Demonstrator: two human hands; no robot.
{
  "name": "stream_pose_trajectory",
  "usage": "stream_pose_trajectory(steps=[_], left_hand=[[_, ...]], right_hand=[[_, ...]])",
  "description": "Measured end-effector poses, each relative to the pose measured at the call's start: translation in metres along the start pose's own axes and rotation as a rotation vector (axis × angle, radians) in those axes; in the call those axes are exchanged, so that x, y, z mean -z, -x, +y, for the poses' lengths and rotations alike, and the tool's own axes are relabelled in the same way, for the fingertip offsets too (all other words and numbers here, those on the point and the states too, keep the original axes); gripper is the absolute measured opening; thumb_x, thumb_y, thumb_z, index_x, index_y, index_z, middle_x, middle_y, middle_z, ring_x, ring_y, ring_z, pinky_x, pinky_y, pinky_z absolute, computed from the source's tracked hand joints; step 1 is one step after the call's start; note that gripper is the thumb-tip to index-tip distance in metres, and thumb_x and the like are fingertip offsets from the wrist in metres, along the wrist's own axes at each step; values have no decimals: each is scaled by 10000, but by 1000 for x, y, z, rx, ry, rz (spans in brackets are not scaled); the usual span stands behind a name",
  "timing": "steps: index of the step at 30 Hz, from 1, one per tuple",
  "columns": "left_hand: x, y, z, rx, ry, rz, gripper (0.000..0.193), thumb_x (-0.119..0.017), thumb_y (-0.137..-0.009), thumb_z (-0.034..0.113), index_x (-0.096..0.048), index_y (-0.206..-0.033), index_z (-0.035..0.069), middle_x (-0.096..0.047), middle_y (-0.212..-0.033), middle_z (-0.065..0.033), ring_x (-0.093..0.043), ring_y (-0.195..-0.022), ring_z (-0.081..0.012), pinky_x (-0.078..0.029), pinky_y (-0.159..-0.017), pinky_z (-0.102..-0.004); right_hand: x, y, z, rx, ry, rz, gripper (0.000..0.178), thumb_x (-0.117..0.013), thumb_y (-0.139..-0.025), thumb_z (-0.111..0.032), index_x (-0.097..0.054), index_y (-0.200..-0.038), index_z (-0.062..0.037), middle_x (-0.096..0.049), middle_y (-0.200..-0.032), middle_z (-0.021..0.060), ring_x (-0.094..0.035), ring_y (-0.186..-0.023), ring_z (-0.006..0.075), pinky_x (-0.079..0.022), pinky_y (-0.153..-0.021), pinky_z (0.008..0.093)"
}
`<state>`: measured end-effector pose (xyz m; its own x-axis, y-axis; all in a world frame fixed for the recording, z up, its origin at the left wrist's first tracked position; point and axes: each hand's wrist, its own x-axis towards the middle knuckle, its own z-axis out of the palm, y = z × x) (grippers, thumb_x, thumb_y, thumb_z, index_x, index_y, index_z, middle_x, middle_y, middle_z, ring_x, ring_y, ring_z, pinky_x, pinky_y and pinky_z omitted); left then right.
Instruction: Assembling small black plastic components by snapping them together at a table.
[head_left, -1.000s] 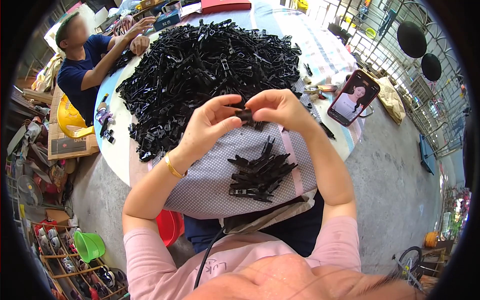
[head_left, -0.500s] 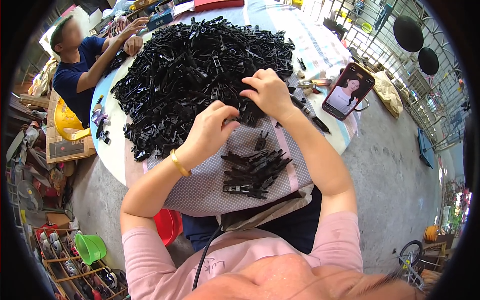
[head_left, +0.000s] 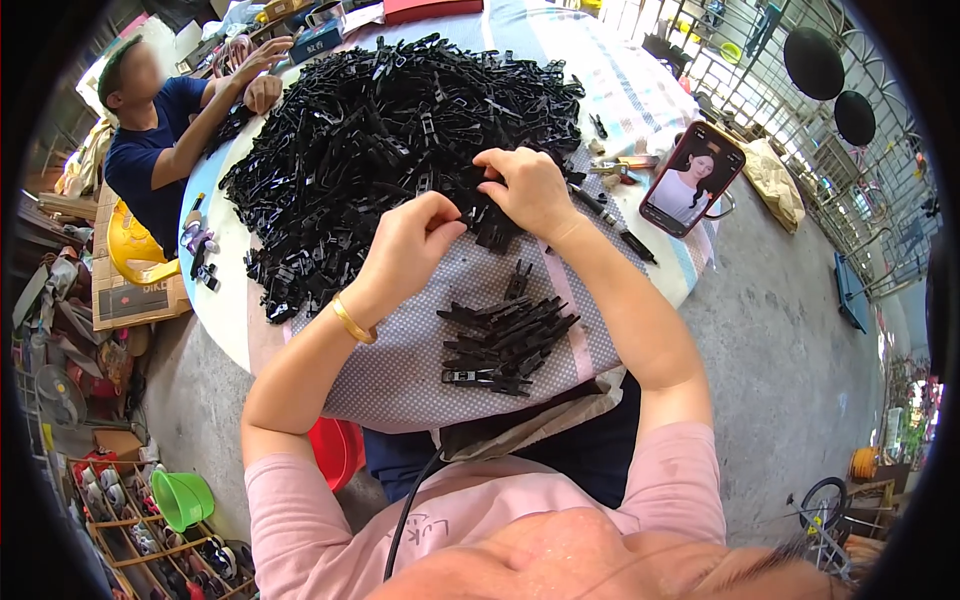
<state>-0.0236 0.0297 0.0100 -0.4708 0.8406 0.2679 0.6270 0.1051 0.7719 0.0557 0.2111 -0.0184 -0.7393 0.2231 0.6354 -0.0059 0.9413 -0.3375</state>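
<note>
A large heap of black plastic clips (head_left: 370,130) covers much of the round table. At its near edge, my left hand (head_left: 408,240) has thumb and forefinger pinched together; whatever is at their tips is too small to make out. Just to its right, my right hand (head_left: 530,190) is curled at the heap, thumb and forefinger bent toward each other over dark clips. What those fingers grip blends into the black behind them. Closer to me lies a smaller bunch of black clips (head_left: 510,345), roughly stacked side by side, with one single clip (head_left: 518,280) above it.
A phone (head_left: 692,180) showing a person stands propped at the right, beside a black pen-like tool (head_left: 620,230). Across the table at left sits another person (head_left: 150,130), hands raised by the heap. A red bucket (head_left: 335,450) is under the table edge.
My left thumb and forefinger have come together in a pinch. My right hand has shifted slightly left and down, its fingers more curled. The small bunch looks the same.
</note>
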Motion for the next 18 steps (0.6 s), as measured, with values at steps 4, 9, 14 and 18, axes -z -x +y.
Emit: stream_pose_trajectory(steps=[4, 9, 14, 18], left_hand=[[10, -1, -4, 297, 569, -51, 198, -567, -853, 43, -532, -1030, -39, -598, -836, -65, -595, -737, -112, -513, -662, -234], [16, 1, -11, 413, 835, -39, 250, -583, -860, 76, -522, -1082, -18, -618, -972, -127, -602, -751, -127, -522, -693, -242], [19, 0, -11, 449, 926, -69, 223, -584, -871, 120, -553, -1037, -26, -630, -917, -114, -604, -722, -127, -525, -673, -234], [22, 2, -16, 457, 997, -91, 212, -581, -879, 154, -587, -978, -34, -635, -881, -103, -605, -697, -125, -530, -652, -232]], right_hand=[[10, -3, -9, -133, -240, 44, 296, -659, -721, -62, -614, -1013, -46, -578, -706, 32, -536, -568, 99, -464, -552, 231], [27, -1, -27, -486, -1058, -92, 156, -649, -800, -54, -593, -943, -24, -611, -808, 16, -576, -674, 70, -463, -603, 189], [30, 6, -36, -500, -1487, -182, 169, -551, -846, 5, -580, -1012, 21, -610, -990, 104, -626, -861, 175, -534, -750, 271], [27, 8, -52, -309, -1092, -203, 144, -570, -838, 13, -622, -973, 11, -613, -994, 79, -609, -854, 125, -516, -764, 241]])
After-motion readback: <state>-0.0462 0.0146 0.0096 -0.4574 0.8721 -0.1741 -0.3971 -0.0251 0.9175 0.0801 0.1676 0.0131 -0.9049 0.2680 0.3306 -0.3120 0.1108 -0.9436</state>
